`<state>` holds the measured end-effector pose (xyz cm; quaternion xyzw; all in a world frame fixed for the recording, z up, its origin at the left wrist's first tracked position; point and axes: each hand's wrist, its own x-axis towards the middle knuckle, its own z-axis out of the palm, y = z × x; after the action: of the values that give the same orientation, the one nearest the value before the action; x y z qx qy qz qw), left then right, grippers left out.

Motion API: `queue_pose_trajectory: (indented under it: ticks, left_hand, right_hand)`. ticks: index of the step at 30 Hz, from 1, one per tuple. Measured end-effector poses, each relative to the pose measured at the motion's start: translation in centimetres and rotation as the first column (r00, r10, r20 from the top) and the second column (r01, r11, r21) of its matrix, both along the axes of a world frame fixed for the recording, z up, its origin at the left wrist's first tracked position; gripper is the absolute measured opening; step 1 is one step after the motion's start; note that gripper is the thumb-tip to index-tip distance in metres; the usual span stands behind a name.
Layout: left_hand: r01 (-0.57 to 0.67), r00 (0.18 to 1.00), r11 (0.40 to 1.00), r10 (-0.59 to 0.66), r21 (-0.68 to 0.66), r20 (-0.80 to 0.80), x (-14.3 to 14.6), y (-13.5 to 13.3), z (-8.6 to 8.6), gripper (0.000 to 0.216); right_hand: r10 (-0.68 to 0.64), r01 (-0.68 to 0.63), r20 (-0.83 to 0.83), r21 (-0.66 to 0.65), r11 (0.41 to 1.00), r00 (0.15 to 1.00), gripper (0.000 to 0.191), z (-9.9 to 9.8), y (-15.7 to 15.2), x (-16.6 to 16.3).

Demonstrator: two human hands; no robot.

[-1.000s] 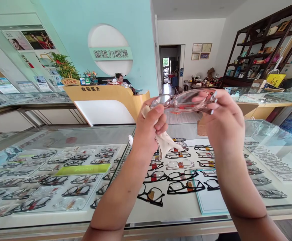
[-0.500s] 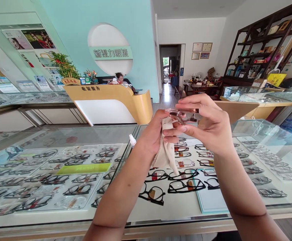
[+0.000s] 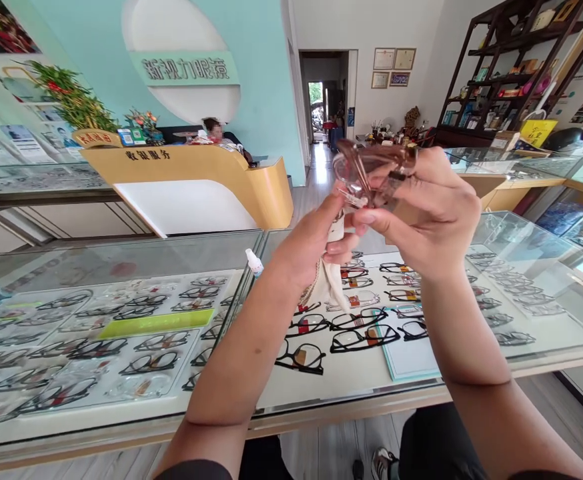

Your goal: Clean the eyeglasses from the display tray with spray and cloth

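Note:
A pair of clear pinkish-brown glasses (image 3: pixel 371 175) is raised in front of me over a glass display counter (image 3: pixel 121 253). My right hand (image 3: pixel 424 213) grips the folded frame from the right side, fingers curled round it. My left hand (image 3: pixel 311 250) is closed on a cream cleaning cloth (image 3: pixel 329 280) and presses it against the lower left of the glasses; the cloth's tail hangs down below the fingers.
Under the counter glass lie several rows of spectacle frames (image 3: pixel 336 333) on white trays. A small white dropper bottle (image 3: pixel 254 262) stands on the counter seam. A person sits behind a yellow reception desk (image 3: pixel 196 180). Dark shelves (image 3: pixel 511 73) stand at the right wall.
The glasses went from held out wide open, to folded and low, to raised and tilted upright. The camera dipped and shifted, showing the floor and my shoes below the counter.

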<state>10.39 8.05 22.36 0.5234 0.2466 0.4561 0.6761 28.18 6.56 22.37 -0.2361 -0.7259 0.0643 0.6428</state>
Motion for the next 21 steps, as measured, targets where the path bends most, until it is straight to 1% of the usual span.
queue_pose_trajectory:
  ticks: [2,3,4,5,7,8,9,11,13,15,16,18,20,21]
  left_hand:
    - [-0.098,0.991,0.983,0.111,0.157,-0.071,-0.4,0.5,-0.6,0.062]
    - [-0.163,0.977,0.954,0.192,0.250,-0.093,-0.8,0.9,-0.8,0.064]
    - [-0.244,0.952,0.905,0.291,0.347,-0.090,-1.3,1.3,-1.0,0.065]
    - [-0.328,0.917,0.835,0.393,0.443,-0.061,-1.8,1.8,-1.0,0.066]
    - [-0.462,0.840,0.659,0.541,0.593,0.054,-3.0,2.6,-0.9,0.065]
    - [-0.500,0.811,0.585,0.574,0.638,0.110,-3.6,2.9,-0.7,0.064]
    - [-0.512,0.801,0.534,0.579,0.673,0.150,-4.1,3.1,-0.4,0.062]
    - [-0.490,0.814,0.482,0.551,0.726,0.184,-4.8,3.0,0.3,0.058]
    - [-0.458,0.832,0.437,0.517,0.774,0.201,-5.1,2.5,0.9,0.057]
    - [-0.462,0.829,0.389,0.508,0.797,0.232,-5.1,1.6,1.3,0.059]
    - [-0.472,0.822,0.371,0.514,0.800,0.246,-5.0,1.1,1.4,0.061]
    - [-0.494,0.802,0.350,0.538,0.796,0.261,-4.8,0.0,1.5,0.058]
    - [-0.501,0.784,0.325,0.564,0.802,0.261,-4.7,-0.8,1.5,0.049]
    - [-0.512,0.771,0.318,0.580,0.798,0.263,-4.7,-0.9,1.5,0.044]
  right_hand:
    - [-0.042,0.043,-0.010,0.018,0.999,0.999,0.029,0.4,-0.4,0.3]
    - [-0.061,0.061,-0.001,0.029,0.998,0.998,0.028,0.7,-0.5,0.6]
    - [-0.073,0.072,0.020,0.030,0.997,0.997,0.027,0.9,-0.6,1.0]
    - [-0.075,0.074,0.055,0.017,0.997,0.996,0.027,1.0,-0.5,1.6]
    - [-0.044,0.055,0.171,-0.061,0.997,0.984,0.030,0.9,0.0,3.0]
    - [-0.011,0.041,0.247,-0.117,0.992,0.969,0.034,0.6,0.6,3.8]
    - [0.022,0.040,0.333,-0.178,0.983,0.943,0.036,0.1,1.3,4.7]
    - [0.058,0.093,0.501,-0.271,0.958,0.864,0.031,-1.5,3.2,6.7]
    - [0.048,0.224,0.636,-0.340,0.914,0.770,0.023,-3.4,5.4,8.7]
    - [0.042,0.372,0.736,-0.389,0.843,0.675,0.020,-5.3,7.4,10.4]
    - [0.048,0.447,0.782,-0.404,0.798,0.622,0.019,-6.2,8.2,11.1]
    - [0.045,0.592,0.860,-0.387,0.707,0.508,0.025,-7.8,9.6,12.2]
    - [0.071,0.679,0.892,-0.390,0.623,0.447,0.032,-9.1,10.7,13.0]
    - [0.082,0.700,0.896,-0.395,0.596,0.436,0.031,-9.8,11.1,13.4]
